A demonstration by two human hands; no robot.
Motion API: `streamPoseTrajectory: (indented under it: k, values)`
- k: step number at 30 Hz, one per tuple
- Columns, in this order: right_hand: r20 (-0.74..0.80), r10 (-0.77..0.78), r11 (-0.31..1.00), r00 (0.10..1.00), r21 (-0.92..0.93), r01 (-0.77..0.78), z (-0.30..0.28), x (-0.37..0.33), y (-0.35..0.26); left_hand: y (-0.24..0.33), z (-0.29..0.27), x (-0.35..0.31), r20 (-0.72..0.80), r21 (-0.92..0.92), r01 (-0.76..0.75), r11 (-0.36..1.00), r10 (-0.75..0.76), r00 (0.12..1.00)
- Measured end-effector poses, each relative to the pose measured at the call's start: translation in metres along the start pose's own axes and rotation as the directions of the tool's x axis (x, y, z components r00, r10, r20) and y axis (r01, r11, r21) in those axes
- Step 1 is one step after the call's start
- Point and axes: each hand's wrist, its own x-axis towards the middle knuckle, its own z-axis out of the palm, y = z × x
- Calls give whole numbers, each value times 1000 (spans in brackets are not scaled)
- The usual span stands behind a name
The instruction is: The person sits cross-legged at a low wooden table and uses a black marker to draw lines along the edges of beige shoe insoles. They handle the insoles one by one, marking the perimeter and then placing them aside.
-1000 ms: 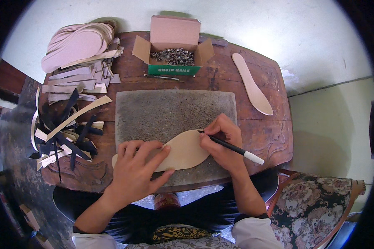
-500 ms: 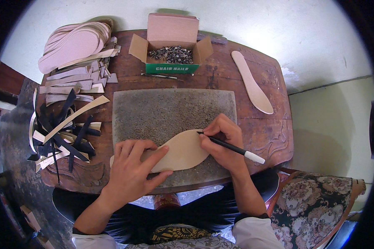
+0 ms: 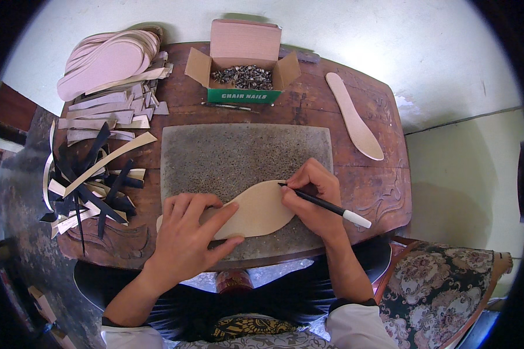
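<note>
A beige sole-shaped insole (image 3: 262, 212) lies across the near part of a rough grey slab (image 3: 227, 154). My left hand (image 3: 192, 227) rests on the insole's left portion, thumb and fingers spread, pressing it against the slab and covering part of it. In my right hand (image 3: 315, 198) a black marker pen (image 3: 320, 203) is pinched, its white end pointing down to the right. The pen's tip touches or hovers just over the insole's upper right edge; which of the two I cannot tell. The side of that hand rests by the insole's right end.
A wooden table (image 3: 361, 192) bears everything. Behind the slab stands an open green box (image 3: 239, 96) of nails, with a thin rod (image 3: 230, 107) before it. Another insole (image 3: 355, 119) lies right. Stacked insoles (image 3: 108, 64), pale strips (image 3: 102, 104) and black strips (image 3: 102, 203) crowd the left.
</note>
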Motion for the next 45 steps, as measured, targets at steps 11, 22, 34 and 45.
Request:
streamPoseTrajectory:
  k: [11,22,34,45]
  values:
    - [-14,-33,999,999,-20,32,0,-1,8,0,1,2,-17,-17,-15,1000,15,1000]
    - [-12,-18,1000,1000,-14,18,-1,0,6,0,1,1,-16,-10,-14,1000,14,1000]
    - [-8,-18,1000,1000,-9,18,0,0,6,0,2,0,-2,-8,-5,1000,5,1000]
    - [-15,-5,998,1000,66,6,-2,-1,12,-1,0,1,-5,-6,-21,1000,21,1000]
